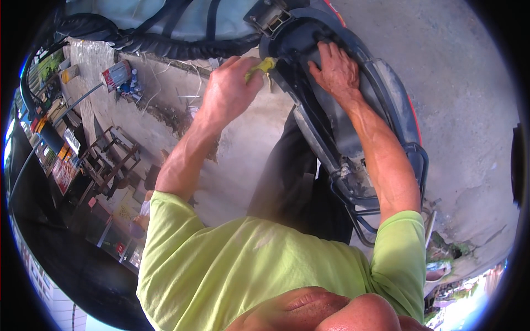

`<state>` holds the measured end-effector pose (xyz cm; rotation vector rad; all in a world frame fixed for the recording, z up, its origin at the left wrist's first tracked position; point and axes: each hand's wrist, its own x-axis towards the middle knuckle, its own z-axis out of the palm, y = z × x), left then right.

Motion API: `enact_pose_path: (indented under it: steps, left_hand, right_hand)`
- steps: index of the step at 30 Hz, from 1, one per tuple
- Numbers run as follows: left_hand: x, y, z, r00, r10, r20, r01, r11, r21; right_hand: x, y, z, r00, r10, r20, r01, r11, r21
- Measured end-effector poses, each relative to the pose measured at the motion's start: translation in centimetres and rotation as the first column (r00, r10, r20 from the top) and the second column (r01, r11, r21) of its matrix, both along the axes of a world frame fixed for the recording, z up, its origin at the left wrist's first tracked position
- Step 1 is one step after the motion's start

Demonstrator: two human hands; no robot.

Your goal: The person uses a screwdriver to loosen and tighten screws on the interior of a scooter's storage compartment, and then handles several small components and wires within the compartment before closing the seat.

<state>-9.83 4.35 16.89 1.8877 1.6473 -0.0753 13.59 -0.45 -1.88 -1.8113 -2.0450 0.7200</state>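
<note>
My left hand [233, 87] is closed around a yellow-handled tool [266, 64] beside the upper left edge of a dark scooter body. The tool's working end is hidden, so I cannot tell its exact kind. My right hand [335, 70] lies palm down with fingers extended on the dark inner surface of the scooter body [386, 91], gripping nothing. A hinged metal bracket [274, 21] sits at the scooter's far end, and a black tubular rack [422, 165] at its near end.
Pale plastic sheeting with black ruffled trim [182, 47] lies beyond my left hand. To the left are a paint-stained bucket [116, 76], small bottles [133, 83] and a wooden stool [113, 157]. My dark-trousered leg [287, 165] is against the scooter. Concrete floor [458, 110] extends right.
</note>
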Motion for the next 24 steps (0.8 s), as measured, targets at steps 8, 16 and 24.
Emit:
enact_pose_path:
  steps: [8,16,24]
  left_hand:
    - [1.1,1.0,-0.3,0.996,-0.073,-0.044,0.070,0.996,-0.055]
    - [3.5,2.0,0.3,0.960,-0.186,-0.211,0.169,0.981,-0.098]
    - [3.5,2.4,0.2,0.956,-0.209,-0.205,0.194,0.977,-0.091]
  right_hand:
    - [0.1,0.0,0.3,1.000,0.002,0.014,-0.002,1.000,0.023]
    - [-0.1,0.1,0.4,1.000,-0.002,0.030,0.002,1.000,-0.013]
    - [-1.3,0.7,-0.7,0.993,-0.117,-0.011,0.117,0.993,-0.015]
